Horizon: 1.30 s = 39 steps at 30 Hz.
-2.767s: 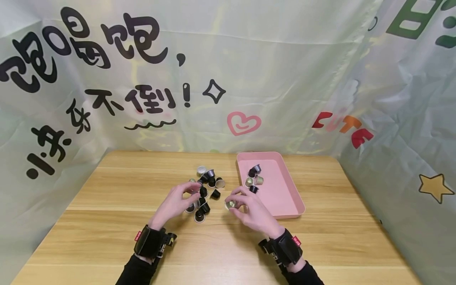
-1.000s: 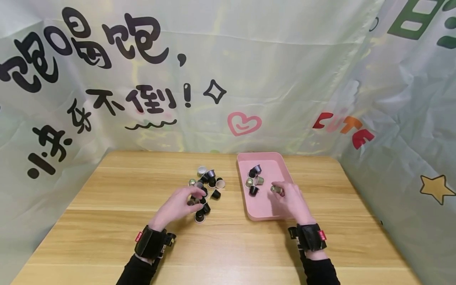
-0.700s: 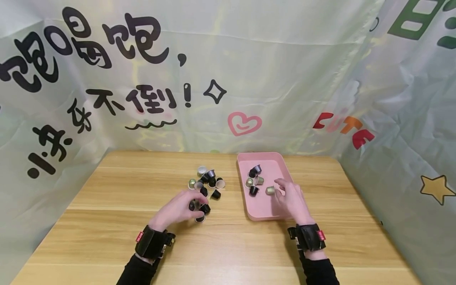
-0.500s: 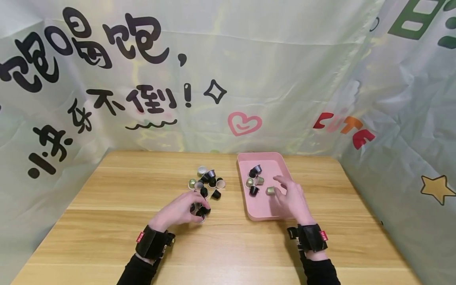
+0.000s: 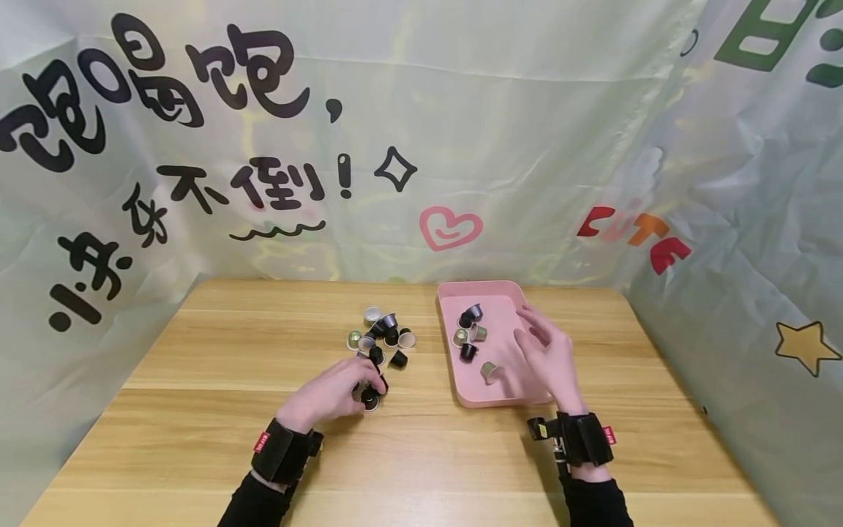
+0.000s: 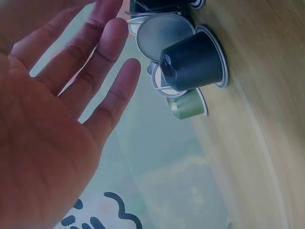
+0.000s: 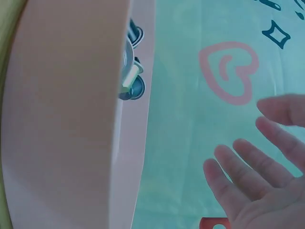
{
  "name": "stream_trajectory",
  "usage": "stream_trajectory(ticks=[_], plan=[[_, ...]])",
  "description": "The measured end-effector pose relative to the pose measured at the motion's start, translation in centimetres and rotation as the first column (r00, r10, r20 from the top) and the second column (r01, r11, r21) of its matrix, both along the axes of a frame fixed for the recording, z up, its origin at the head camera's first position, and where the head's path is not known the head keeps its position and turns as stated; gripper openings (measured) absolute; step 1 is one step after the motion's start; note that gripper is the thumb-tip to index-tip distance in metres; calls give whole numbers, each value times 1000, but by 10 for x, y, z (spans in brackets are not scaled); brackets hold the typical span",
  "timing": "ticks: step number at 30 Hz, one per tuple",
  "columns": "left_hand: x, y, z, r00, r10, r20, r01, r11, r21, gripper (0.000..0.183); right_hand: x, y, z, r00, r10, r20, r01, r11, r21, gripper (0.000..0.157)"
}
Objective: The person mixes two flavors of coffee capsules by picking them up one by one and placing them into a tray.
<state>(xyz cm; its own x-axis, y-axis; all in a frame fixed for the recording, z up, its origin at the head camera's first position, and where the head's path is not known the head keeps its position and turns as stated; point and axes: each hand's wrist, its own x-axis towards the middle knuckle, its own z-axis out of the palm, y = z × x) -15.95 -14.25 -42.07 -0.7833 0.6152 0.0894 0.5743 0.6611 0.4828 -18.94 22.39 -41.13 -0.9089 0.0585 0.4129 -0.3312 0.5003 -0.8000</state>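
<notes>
Coffee capsules, mostly black, lie in a loose cluster on the wooden table (image 5: 421, 454). My left hand (image 5: 332, 394) reaches into the near end of it, fingers bent over black capsules, one of which (image 5: 370, 399) shows below the fingers. I cannot tell whether they pinch one; thumb and index tips are hidden. The left wrist view shows the other fingers fairly straight beside a dark capsule (image 6: 193, 62) and a green capsule (image 6: 187, 104). Over the right side of the pink tray (image 5: 520, 391) my right hand (image 5: 552, 362) spreads its fingers, holding nothing. A pale green capsule (image 5: 490, 372) lies left of it.
Several other capsules sit at the tray's left side, among them a black capsule (image 5: 468, 352) and a purple-grey capsule (image 5: 476, 312). A single black capsule (image 5: 398, 359) lies between cluster and tray. A printed cloth (image 5: 369, 241) hangs behind the table.
My right hand carried the pale green capsule into the tray, released it and drew back right; the capsule then rolled toward the near left. My left hand moved nearer, down onto the black capsules.
</notes>
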Motion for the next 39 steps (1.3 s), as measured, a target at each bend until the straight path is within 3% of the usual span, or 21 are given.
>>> stream_trajectory(ticks=[11, 17, 28, 39], plan=[[2, 3, 0, 1000, 21, -17, -21, 1000, -14, 34, 0, 0, 5, 999, -44, 20, 46, 988, -145, 39], [1, 5, -2, 1000, 27, -15, -27, 999, -18, 34, 0, 1, 4, 999, -37, 22, 40, 988, -147, 39], [1, 4, -5, 994, 21, -106, -27, 998, -62, 34, -1, 2, 2, 998, -14, 53, 21, 992, -128, 40], [1, 8, -8, 996, 84, 3, -84, 993, -84, 31, 0, 2, 4, 999, -19, 43, 25, 990, -140, 39]])
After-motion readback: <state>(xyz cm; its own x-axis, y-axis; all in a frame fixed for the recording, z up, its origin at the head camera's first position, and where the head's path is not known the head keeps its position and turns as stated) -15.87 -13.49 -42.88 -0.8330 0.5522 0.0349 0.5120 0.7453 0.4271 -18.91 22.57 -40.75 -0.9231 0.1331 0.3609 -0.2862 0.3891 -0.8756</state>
